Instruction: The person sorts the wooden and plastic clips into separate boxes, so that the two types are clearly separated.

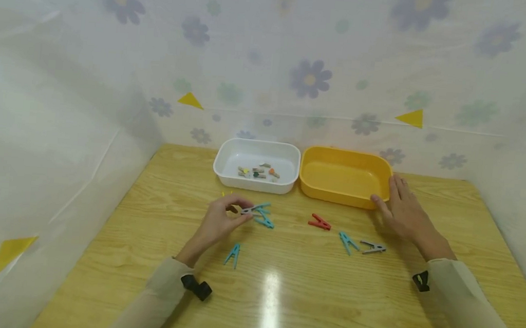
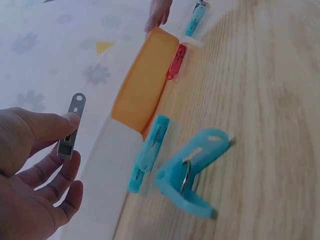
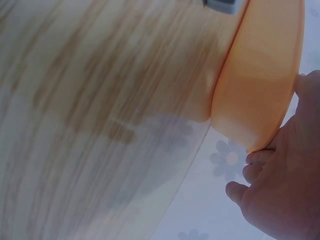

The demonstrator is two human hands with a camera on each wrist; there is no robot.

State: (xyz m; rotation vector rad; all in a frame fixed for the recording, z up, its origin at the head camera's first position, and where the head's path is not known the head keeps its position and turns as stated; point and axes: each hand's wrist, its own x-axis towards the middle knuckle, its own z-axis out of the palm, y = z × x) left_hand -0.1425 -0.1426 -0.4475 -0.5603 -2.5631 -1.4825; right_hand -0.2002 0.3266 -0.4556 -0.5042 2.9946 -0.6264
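Observation:
My left hand (image 1: 221, 218) pinches a grey clothespin (image 2: 72, 125) between thumb and fingers, raised above the table. Just beyond it lie two blue clothespins (image 1: 265, 222), close together. Another blue clothespin (image 1: 233, 255) lies nearer me, beside the left wrist. A yellow thing (image 1: 227, 194) peeks out behind the left hand, mostly hidden. My right hand (image 1: 403, 211) holds the right front corner of the yellow-orange basin (image 1: 334, 196), its thumb on the rim and its fingers along the side wall.
A white basin (image 1: 254, 185) adjoins the yellow-orange one and contains several small wooden clips (image 1: 258, 170) with coloured decorations. In front of the basins lie a red clothespin (image 1: 319, 222), a blue clothespin (image 1: 347, 241) and a grey clothespin (image 1: 373, 247). Flowered sheeting (image 1: 253, 55) borders the wooden table (image 1: 317, 302).

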